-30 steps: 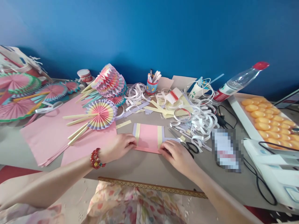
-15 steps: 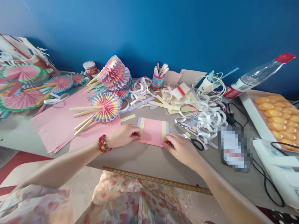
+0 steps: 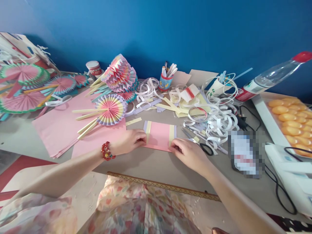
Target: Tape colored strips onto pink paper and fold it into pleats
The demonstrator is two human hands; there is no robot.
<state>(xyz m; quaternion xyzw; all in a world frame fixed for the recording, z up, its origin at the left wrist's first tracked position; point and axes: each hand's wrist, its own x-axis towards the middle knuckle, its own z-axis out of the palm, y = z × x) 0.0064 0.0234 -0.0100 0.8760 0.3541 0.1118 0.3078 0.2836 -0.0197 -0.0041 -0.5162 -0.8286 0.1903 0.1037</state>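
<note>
A pink paper sheet (image 3: 159, 135) with yellow and lilac side stripes lies flat on the grey table (image 3: 151, 165). My left hand (image 3: 129, 140), with a red bead bracelet on its wrist, pinches the sheet's near left corner. Its near right corner is pinched by my right hand (image 3: 187, 154). Both hands have their fingers closed on the sheet's near edge. Black-handled scissors (image 3: 203, 147) lie just right of my right hand.
Folded paper fans (image 3: 110, 110) and a stack of pink sheets (image 3: 58, 128) lie to the left. Curled white paper strips (image 3: 219, 122), a pen cup (image 3: 165, 81), a plastic bottle (image 3: 270, 78) and a tray of orange pieces (image 3: 290, 117) are at the right, with black cables (image 3: 278, 191).
The view has drifted a little, so the table looks shifted. Both hands have stayed at the sheet's near corners, folding its near edge slightly further up.
</note>
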